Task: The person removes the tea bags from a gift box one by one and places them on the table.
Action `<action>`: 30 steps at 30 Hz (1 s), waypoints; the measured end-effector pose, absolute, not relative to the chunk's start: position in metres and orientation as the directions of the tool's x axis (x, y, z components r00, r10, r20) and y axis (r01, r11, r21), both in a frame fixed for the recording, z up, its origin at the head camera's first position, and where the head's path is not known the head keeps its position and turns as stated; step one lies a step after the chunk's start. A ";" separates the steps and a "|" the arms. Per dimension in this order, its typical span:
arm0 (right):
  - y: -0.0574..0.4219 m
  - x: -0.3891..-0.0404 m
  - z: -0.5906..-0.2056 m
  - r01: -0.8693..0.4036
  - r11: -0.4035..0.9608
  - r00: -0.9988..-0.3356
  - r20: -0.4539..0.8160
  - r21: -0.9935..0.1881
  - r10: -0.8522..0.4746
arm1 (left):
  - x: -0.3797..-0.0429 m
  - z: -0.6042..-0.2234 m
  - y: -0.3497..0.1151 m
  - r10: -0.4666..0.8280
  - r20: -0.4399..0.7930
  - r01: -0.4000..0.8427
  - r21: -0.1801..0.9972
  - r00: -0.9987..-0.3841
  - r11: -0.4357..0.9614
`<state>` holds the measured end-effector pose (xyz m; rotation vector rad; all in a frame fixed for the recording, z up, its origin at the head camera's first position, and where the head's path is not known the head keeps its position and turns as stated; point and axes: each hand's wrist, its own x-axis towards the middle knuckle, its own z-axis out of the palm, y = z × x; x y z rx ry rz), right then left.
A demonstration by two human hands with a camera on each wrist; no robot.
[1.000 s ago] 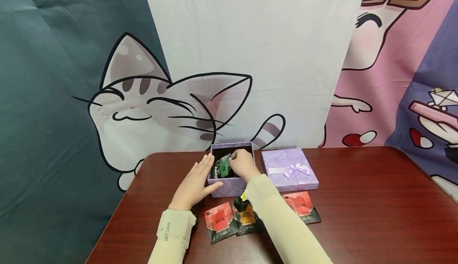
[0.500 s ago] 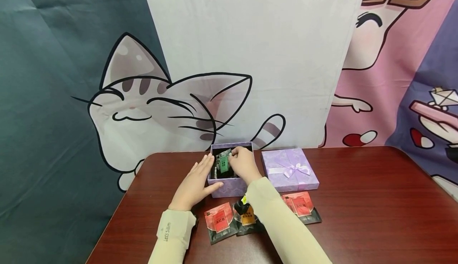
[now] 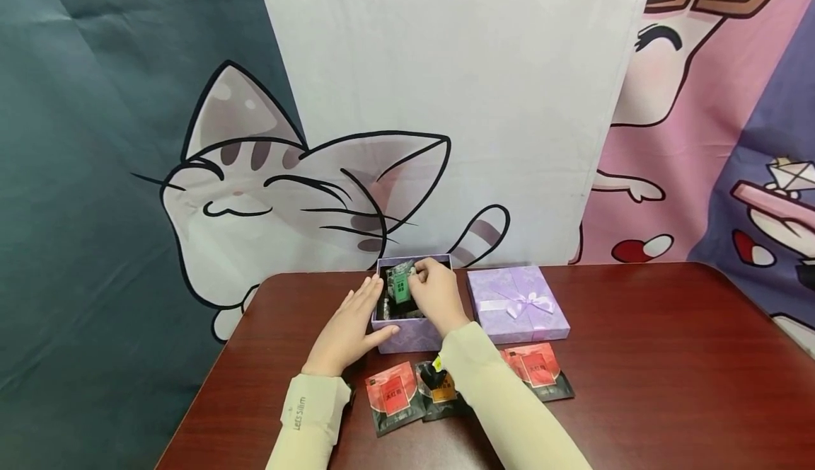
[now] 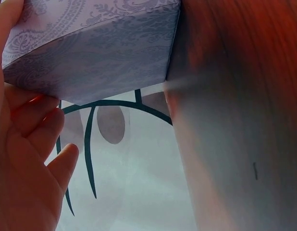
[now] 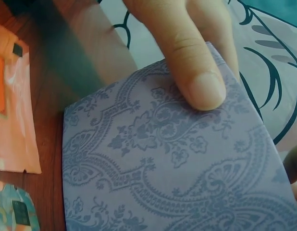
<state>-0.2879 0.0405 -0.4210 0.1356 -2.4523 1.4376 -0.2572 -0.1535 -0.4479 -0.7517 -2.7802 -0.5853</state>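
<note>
An open lavender patterned box (image 3: 407,334) stands on the dark red table (image 3: 637,357). My left hand (image 3: 352,320) rests against its left wall with straight fingers, the thumb lying on the front wall. In the left wrist view that hand (image 4: 23,163) sits beside the box (image 4: 95,48). My right hand (image 3: 425,287) reaches into the box and pinches a green packet (image 3: 401,286), held upright among other packets. The right wrist view shows my thumb (image 5: 187,57) over the box wall (image 5: 177,183).
The box's lavender lid (image 3: 517,304) with a ribbon bow lies just right of the box. Near the front lie a red packet (image 3: 392,395), an orange one (image 3: 443,391) partly under my right forearm, and another red one (image 3: 533,367). A cartoon curtain hangs behind.
My right hand has raised the green packet and shifted it toward the back of the box, turning it more upright. The left hand has stayed against the box.
</note>
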 end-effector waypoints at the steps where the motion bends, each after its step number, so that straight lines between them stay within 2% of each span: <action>1: 0.041 -0.287 -0.422 -0.242 0.494 -0.945 0.319 -0.835 0.075 | -0.257 -0.449 -0.153 0.440 0.290 0.519 0.321 -0.850 0.792; 7: 0.046 -0.280 -0.423 -0.368 0.457 -0.862 0.481 -0.810 0.159 | -0.257 -0.449 -0.152 0.448 0.295 0.528 0.313 -0.844 0.789; 11: 0.054 -0.273 -0.420 -0.401 0.365 -0.848 0.491 -0.840 0.200 | -0.258 -0.449 -0.151 0.455 0.298 0.536 0.312 -0.839 0.785; 17: 0.075 -0.254 -0.411 -0.406 0.171 -0.878 0.435 -0.897 0.198 | -0.258 -0.446 -0.154 0.435 0.279 0.510 0.324 -0.856 0.796; 21: 0.096 -0.240 -0.407 -0.365 0.041 -0.908 0.365 -0.930 0.203 | -0.259 -0.446 -0.155 0.435 0.284 0.512 0.317 -0.854 0.798; 25: 0.119 -0.228 -0.406 -0.264 -0.029 -0.950 0.255 -0.964 0.180 | -0.259 -0.447 -0.156 0.443 0.298 0.526 0.316 -0.845 0.790; 30: 0.153 -0.212 -0.409 -0.190 -0.033 -0.973 0.184 -0.981 0.141 | -0.259 -0.449 -0.154 0.445 0.305 0.531 0.320 -0.842 0.785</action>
